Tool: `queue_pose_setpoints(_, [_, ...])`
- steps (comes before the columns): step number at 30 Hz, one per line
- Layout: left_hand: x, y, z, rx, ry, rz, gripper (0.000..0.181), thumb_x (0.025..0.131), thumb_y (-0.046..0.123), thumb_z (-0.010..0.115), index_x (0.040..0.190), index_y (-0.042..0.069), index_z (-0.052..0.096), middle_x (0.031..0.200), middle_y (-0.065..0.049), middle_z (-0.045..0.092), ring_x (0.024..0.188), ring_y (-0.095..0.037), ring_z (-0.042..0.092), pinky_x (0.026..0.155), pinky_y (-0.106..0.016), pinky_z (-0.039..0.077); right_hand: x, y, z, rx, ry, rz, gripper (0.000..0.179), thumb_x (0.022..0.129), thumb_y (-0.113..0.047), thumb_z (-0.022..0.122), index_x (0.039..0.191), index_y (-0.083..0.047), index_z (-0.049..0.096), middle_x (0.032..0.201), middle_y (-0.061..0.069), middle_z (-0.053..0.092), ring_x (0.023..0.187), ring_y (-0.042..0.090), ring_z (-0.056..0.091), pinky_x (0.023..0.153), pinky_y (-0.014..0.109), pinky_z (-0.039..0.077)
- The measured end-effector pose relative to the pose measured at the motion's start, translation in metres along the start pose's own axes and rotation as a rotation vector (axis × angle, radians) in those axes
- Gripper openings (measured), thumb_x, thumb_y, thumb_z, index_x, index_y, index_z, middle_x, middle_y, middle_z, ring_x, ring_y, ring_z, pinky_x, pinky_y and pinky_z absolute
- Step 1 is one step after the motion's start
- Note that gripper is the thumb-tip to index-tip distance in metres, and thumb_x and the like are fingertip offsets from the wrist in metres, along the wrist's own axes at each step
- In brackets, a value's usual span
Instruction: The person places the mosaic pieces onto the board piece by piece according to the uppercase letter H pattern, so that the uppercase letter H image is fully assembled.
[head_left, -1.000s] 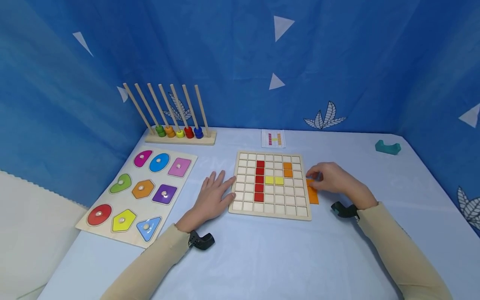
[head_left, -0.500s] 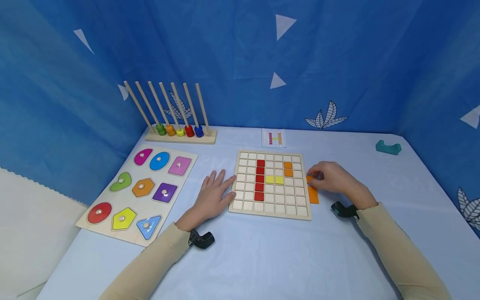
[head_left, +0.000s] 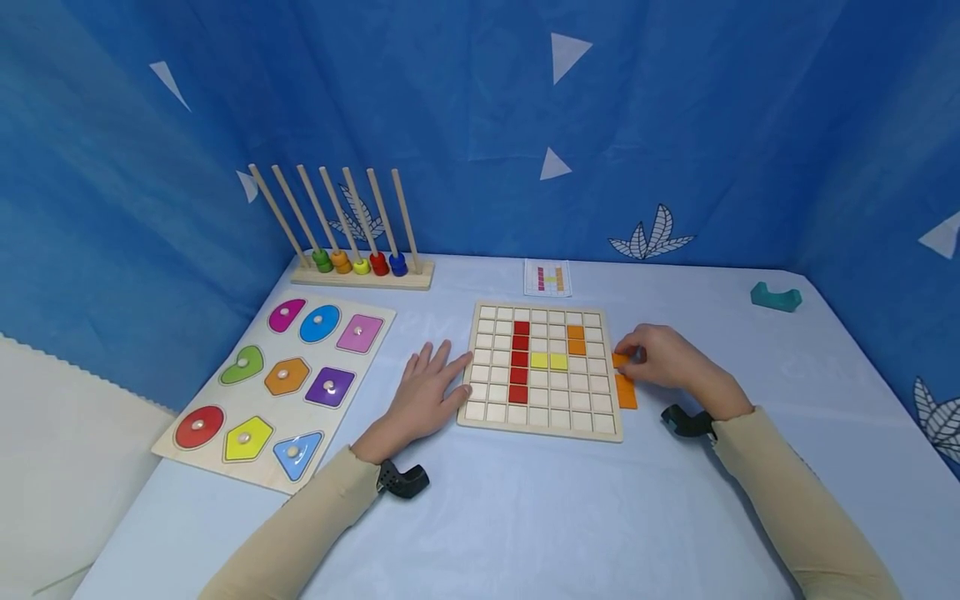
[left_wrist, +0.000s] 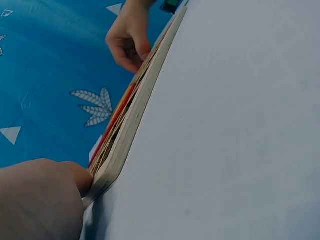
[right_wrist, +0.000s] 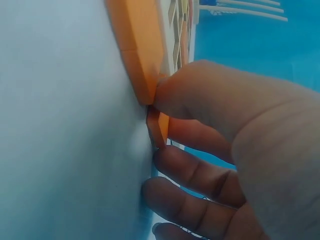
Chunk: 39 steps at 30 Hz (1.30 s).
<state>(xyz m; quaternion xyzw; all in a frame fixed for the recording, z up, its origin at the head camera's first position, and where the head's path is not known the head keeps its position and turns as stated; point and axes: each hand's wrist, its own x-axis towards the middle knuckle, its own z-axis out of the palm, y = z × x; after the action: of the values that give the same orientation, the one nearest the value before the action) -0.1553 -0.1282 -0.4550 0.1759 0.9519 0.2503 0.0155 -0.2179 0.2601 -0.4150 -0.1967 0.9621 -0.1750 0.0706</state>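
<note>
A square wooden grid board lies on the table, holding a column of red tiles, two yellow tiles and two orange tiles. My left hand rests at the board's left edge with its fingers spread, thumb and index finger touching the rim. Off the board's right side, my right hand pinches a small orange tile between thumb and fingers. Just nearer to me lie more loose orange tiles, set close together. My right fingers partly hide the pinched tile in the head view.
Behind the board lies a small pattern card. A knobbed shape puzzle is at the left, with a wooden peg stand carrying coloured rings behind it. A teal curved piece sits far right. Blue cloth hangs behind.
A gap has opened between the orange tile at my right fingertips and the loose orange tiles, the pinched one lying farther from me. My left hand stays where it was.
</note>
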Motion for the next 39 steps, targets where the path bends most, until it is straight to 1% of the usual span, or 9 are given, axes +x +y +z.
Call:
queue_pose_setpoints(7, [0.0, -0.001, 0.0, 0.007, 0.001, 0.0, 0.056, 0.101, 0.034, 0.055, 0.153, 0.014, 0.048, 0.165, -0.025, 0.029, 0.156, -0.051, 0.013, 0.124, -0.068, 0.011, -0.003, -0.002, -0.01, -0.012, 0.0, 0.042, 0.03, 0.083, -0.019, 0.08, 0.107, -0.002, 0.077, 0.091, 0.006, 0.071, 0.078, 0.018, 0.055, 0.068, 0.028, 0.049])
queue_pose_setpoints(11, [0.0, -0.002, 0.0, 0.01, -0.001, -0.002, 0.057, 0.101, 0.034, 0.055, 0.154, 0.014, 0.047, 0.166, -0.025, 0.028, 0.156, -0.05, 0.012, 0.124, -0.067, 0.011, -0.005, -0.005, -0.017, -0.018, 0.017, 0.036, 0.031, 0.083, -0.018, 0.08, 0.109, -0.001, 0.076, 0.092, 0.009, 0.071, 0.075, 0.018, 0.055, 0.065, 0.027, 0.05])
queue_pose_setpoints(17, [0.0, -0.003, 0.0, 0.015, 0.0, -0.005, 0.057, 0.101, 0.034, 0.055, 0.154, 0.014, 0.047, 0.166, -0.025, 0.027, 0.157, -0.05, 0.011, 0.124, -0.067, 0.011, -0.003, -0.013, -0.022, -0.039, 0.03, 0.03, 0.032, 0.083, -0.018, 0.08, 0.111, -0.003, 0.076, 0.094, 0.009, 0.072, 0.075, 0.018, 0.056, 0.065, 0.025, 0.051])
queue_pose_setpoints(26, [0.001, -0.003, 0.001, 0.009, 0.0, -0.004, 0.057, 0.102, 0.035, 0.054, 0.154, 0.014, 0.047, 0.166, -0.025, 0.028, 0.157, -0.05, 0.011, 0.124, -0.067, 0.01, 0.003, -0.027, -0.02, -0.056, 0.04, -0.047, 0.03, 0.082, -0.02, 0.082, 0.107, -0.003, 0.077, 0.09, 0.007, 0.072, 0.073, 0.016, 0.056, 0.065, 0.025, 0.05])
queue_pose_setpoints(32, [0.0, -0.003, 0.001, 0.006, 0.005, 0.005, 0.057, 0.101, 0.034, 0.055, 0.153, 0.013, 0.048, 0.165, -0.026, 0.028, 0.156, -0.051, 0.012, 0.124, -0.068, 0.011, 0.008, -0.033, -0.017, -0.039, 0.021, -0.054, 0.03, 0.081, -0.02, 0.081, 0.106, -0.004, 0.077, 0.091, 0.007, 0.072, 0.072, 0.016, 0.055, 0.064, 0.025, 0.05])
queue_pose_setpoints(39, [0.001, -0.001, 0.001, 0.005, -0.001, 0.003, 0.057, 0.102, 0.035, 0.054, 0.154, 0.014, 0.047, 0.166, -0.025, 0.028, 0.157, -0.05, 0.012, 0.124, -0.067, 0.01, 0.012, -0.038, -0.015, -0.044, -0.004, -0.058, 0.033, 0.081, -0.024, 0.083, 0.108, -0.006, 0.077, 0.093, 0.006, 0.072, 0.072, 0.015, 0.054, 0.065, 0.026, 0.049])
